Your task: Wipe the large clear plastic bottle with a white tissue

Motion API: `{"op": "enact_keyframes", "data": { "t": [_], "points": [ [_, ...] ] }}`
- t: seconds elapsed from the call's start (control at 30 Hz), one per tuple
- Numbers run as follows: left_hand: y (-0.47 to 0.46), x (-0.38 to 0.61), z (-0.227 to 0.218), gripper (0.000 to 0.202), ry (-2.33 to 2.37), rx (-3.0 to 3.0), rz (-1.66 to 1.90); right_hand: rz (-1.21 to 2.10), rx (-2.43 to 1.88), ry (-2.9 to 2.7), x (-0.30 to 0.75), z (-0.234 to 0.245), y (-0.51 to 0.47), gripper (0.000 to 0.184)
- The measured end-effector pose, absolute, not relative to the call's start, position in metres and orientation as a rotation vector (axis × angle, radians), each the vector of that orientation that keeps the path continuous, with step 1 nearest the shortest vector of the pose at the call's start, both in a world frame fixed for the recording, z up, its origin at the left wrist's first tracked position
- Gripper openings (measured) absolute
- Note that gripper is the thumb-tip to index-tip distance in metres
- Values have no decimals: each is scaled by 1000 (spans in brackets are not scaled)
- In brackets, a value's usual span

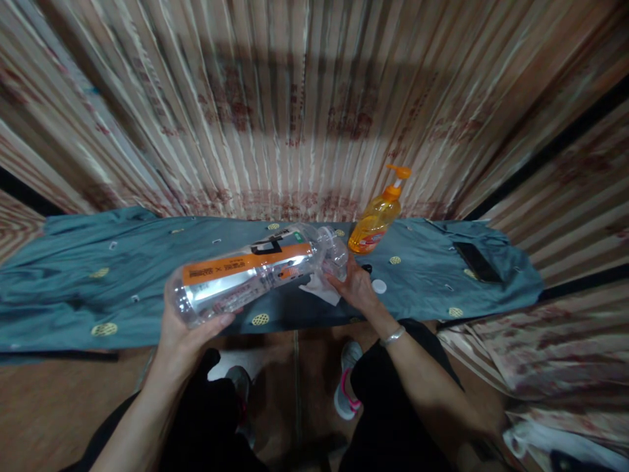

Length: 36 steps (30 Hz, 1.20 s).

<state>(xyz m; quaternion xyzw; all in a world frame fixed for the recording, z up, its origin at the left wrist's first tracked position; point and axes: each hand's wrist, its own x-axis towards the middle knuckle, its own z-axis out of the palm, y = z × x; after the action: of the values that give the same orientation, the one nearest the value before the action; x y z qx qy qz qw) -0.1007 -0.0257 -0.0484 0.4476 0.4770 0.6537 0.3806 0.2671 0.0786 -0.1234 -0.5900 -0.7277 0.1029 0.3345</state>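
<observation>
My left hand (189, 337) is wrapped round the base of a big clear plastic bottle (246, 272) with an orange and silver label. The bottle is tilted, nearly on its side, its neck towards the right. My right hand (354, 283) grips a small clear plastic container (336, 257) against the bottle's neck; its exact shape is hard to make out. Below that hand a crumpled white tissue (322, 288) lies on the cloth. Close by on the right are a round white cap (379, 286) and a small black object (367, 268).
An orange pump bottle (376, 219) of yellow-orange liquid stands behind my right hand. Farther right lies a dark phone (477, 262). A teal cloth (417, 295) with yellow patterns covers the narrow table. Striped curtains (295, 131) hang behind and at the sides.
</observation>
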Motion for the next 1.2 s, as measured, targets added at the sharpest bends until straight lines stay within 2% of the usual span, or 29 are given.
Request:
{"op": "enact_keyframes", "data": {
  "t": [0.3,0.67,0.97,1.2],
  "points": [
    [-35,-100,-53,134,1365,1218,1658,236,-1541,-1864,265,-127,78,70],
    [-36,-104,-41,133,1509,1205,1595,295,-1524,-1860,265,-121,74,64],
    [-21,-84,-27,129,1548,1474,1703,271,-1537,-1877,267,-126,75,67],
    [-33,-97,-37,127,1571,1420,1662,204,-1495,-1895,268,-132,74,70]
  ]
}}
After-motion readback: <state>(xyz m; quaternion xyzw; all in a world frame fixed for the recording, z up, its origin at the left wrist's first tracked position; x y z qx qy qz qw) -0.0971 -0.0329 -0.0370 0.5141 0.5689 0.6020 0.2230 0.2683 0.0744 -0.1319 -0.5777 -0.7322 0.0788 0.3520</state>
